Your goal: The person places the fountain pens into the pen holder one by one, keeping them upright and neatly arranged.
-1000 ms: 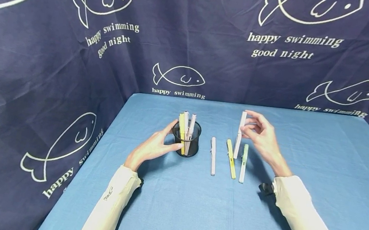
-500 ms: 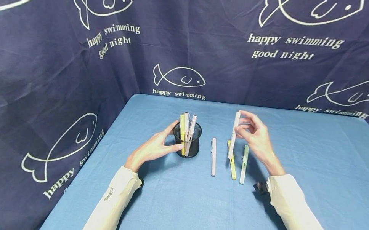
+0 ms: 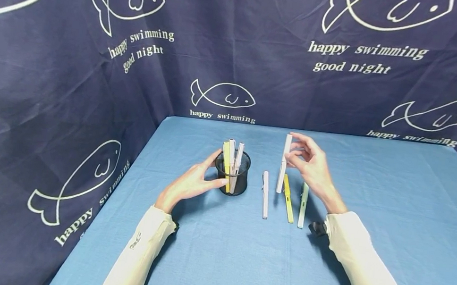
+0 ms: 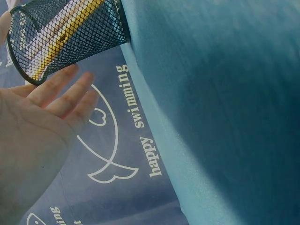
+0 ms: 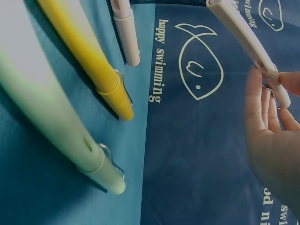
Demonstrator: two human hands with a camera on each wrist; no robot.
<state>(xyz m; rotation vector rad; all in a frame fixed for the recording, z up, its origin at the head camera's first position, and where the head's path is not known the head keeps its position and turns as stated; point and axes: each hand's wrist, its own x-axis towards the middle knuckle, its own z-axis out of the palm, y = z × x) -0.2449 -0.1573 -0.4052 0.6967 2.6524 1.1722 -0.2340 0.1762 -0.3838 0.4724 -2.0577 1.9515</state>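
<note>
A black mesh pen holder (image 3: 241, 183) stands upright on the table with several pens, one yellow (image 3: 226, 159) and others pale, leaning inside. My left hand (image 3: 193, 181) holds it from the left, thumb at the front and index finger at the back near the rim. In the left wrist view, the other fingers (image 4: 63, 96) spread beside the mesh. My right hand (image 3: 310, 166) pinches a whitish pen (image 3: 282, 173) near its upper end, almost vertical and raised above the table. The right wrist view shows its metal clip by the fingertips.
Right of the holder, a pale pink pen (image 3: 265, 199), a yellow pen (image 3: 288, 202) and a light green pen (image 3: 302, 208) lie side by side on the blue tablecloth (image 3: 223, 256). A dark fish-print curtain (image 3: 280, 73) hangs behind and at the left.
My right hand has carried the whitish pen leftward, from between the yellow and green pens to between the pale pink and yellow ones. The left hand and holder have stayed put.
</note>
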